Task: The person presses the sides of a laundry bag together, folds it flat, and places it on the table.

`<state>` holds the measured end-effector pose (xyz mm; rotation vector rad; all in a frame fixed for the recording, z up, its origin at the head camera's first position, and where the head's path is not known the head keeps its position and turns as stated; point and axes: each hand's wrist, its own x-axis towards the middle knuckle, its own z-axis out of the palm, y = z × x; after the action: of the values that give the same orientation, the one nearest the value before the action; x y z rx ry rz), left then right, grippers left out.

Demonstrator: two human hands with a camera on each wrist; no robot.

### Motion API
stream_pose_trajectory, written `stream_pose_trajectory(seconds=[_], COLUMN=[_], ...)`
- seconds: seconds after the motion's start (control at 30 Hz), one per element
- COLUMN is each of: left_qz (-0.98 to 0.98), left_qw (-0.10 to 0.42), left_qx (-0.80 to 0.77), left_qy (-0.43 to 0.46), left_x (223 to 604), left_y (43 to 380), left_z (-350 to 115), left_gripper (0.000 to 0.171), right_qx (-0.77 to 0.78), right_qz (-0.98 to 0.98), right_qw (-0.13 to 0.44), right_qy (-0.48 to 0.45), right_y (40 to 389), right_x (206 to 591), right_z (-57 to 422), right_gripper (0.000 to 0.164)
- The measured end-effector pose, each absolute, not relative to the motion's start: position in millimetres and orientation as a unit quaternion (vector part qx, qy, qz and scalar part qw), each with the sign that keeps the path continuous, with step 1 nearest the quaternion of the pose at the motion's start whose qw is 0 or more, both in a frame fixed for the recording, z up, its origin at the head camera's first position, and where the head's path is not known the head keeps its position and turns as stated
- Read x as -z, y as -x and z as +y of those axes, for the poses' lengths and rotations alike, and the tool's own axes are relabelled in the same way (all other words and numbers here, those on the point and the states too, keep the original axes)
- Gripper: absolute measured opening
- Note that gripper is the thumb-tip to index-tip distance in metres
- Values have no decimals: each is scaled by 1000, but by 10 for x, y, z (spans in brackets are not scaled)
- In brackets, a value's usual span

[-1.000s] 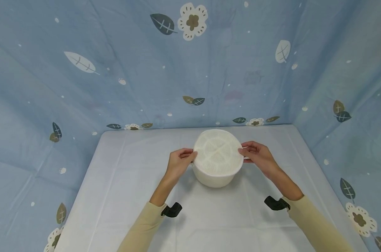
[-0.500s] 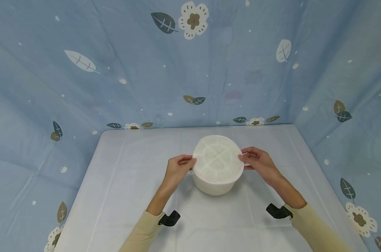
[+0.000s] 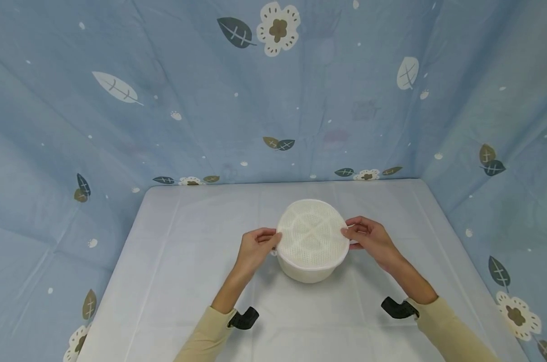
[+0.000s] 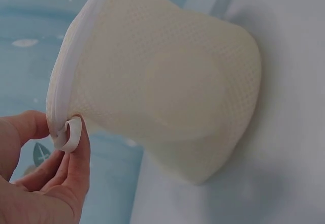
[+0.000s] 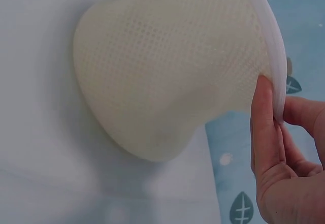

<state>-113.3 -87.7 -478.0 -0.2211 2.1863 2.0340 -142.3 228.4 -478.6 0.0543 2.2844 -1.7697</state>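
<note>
Mesh bag (image 3: 312,234) hangs on 2 fingertip pinches

Nearest us, the left sleeve (image 3: 205,337) and right sleeve (image 3: 452,332) are lying lowest in the head view.

Just beyond, the left hand (image 3: 254,248) is pinching the bag's rim (image 4: 73,71), thumb above and fingers beneath, with a small loop (image 4: 76,135) at the fingertips. The right hand (image 3: 370,239) is pinching the opposite side in the same narrow way. We are judging slipping as the main risk: 1 pinch loosening could be tipping the round top. The loop could be catching a finger if the left hand is letting go carelessly.

Between the hands, the bag is keeping its round shape over the white table (image 3: 187,281); we are not managing to tell whether its base is fully touching. Its wall is looking soft and dented, so uneven pulling or pressing could be buckling it.

Farthest off, the blue curtain (image 3: 183,90) is hanging behind the table, apart from the bag; only a hard forward shove could be bringing them together.
</note>
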Motion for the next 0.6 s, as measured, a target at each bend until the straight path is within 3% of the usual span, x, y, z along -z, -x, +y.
stream_pose_trajectory(seconds=[0.6], left_qz=[734], left_qw=[75], left_qx=[-671], left_qy=[71], left_x=[5011], left_y=[1085], left_z=[-897], left_gripper=[32], right_qx=[603], right_qz=[785], right_qw=[139], right_qy=[-25], right_y=[1393], right_x=[5046], right_z=[2270], right_gripper=[43])
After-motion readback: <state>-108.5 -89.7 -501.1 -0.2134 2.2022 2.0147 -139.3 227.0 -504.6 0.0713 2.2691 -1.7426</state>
